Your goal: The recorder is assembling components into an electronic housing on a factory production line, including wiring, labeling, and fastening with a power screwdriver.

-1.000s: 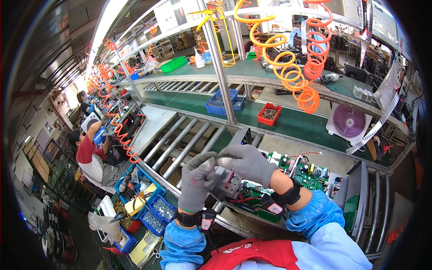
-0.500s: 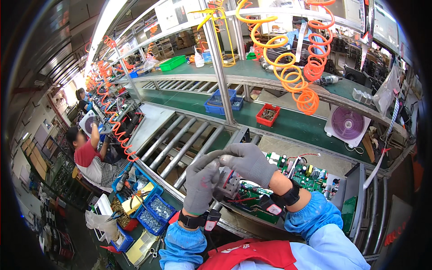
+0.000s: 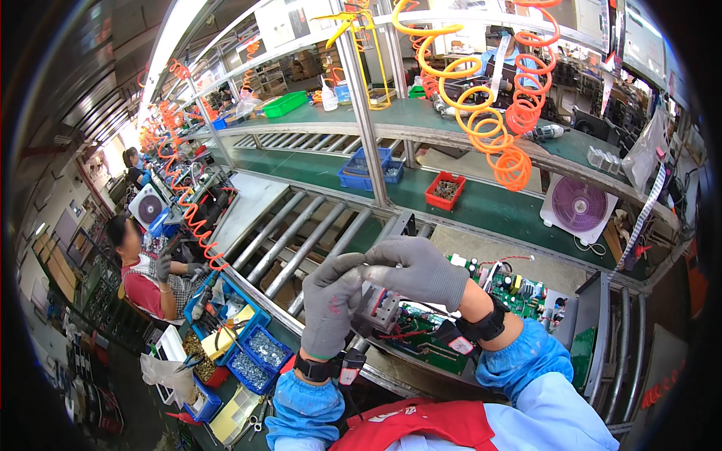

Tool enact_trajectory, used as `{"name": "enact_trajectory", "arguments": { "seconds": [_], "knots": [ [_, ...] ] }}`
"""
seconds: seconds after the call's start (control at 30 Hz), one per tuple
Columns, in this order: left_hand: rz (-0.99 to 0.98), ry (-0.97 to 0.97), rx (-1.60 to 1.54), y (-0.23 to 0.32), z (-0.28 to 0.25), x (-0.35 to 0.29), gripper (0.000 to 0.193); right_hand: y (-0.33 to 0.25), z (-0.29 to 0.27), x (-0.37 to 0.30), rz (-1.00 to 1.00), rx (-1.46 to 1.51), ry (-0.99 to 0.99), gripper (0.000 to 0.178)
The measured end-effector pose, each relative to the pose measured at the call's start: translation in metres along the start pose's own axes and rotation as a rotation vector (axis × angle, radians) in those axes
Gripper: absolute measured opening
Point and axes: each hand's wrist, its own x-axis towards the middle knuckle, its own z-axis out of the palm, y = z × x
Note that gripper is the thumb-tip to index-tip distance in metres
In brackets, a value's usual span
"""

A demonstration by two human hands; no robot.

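Note:
Both my hands wear grey work gloves and meet fingertip to fingertip above the near end of an electronics chassis. My left hand (image 3: 329, 310) is closed, its thumb and fingers pinched together. My right hand (image 3: 423, 272) bends over from the other side, fingers closed against the left fingertips. Whatever they pinch is hidden or too small to make out. Just below them sits a grey metal terminal block (image 3: 380, 308) with square openings. Beside it, green circuit boards (image 3: 519, 295) with wires and components lie in the grey metal chassis (image 3: 598, 319), partly covered by my right hand and wrist.
Steel rollers (image 3: 304, 244) run beside the chassis. At left stand blue bins of screws (image 3: 267, 349) and a power screwdriver (image 3: 204, 301). Beyond are a red bin (image 3: 446, 191), a blue crate (image 3: 365, 171), a purple fan (image 3: 579, 204) and hanging coiled hoses (image 3: 489, 128). A co-worker (image 3: 147, 278) sits at left.
My hands have shifted slightly to the left and stay pinched together. The co-worker at left has lowered a raised arm and leaned back from the fan.

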Motion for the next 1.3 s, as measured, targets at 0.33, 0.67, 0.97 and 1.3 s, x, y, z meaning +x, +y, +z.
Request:
{"name": "enact_trajectory", "arguments": {
  "seconds": [0.33, 0.67, 0.97, 1.3],
  "knots": [
    [-0.056, 0.038, -0.071, -0.004, -0.007, 0.007, 0.029, 0.052, -0.025, 0.008, 0.365, -0.252, 0.211, 0.028],
    [-0.212, 0.135, -0.062, -0.057, -0.042, 0.023, 0.031, 0.115, 0.002, 0.011, 0.555, -0.414, -0.067, 0.033],
    [-0.214, 0.084, -0.032, -0.061, -0.046, 0.022, 0.034, 0.120, 0.007, 0.009, 0.546, -0.280, -0.023, 0.035],
    [-0.192, 0.106, 0.046, -0.059, -0.045, 0.018, 0.032, 0.116, 0.009, 0.009, 0.571, -0.455, 0.042, 0.036]
  ]
}}
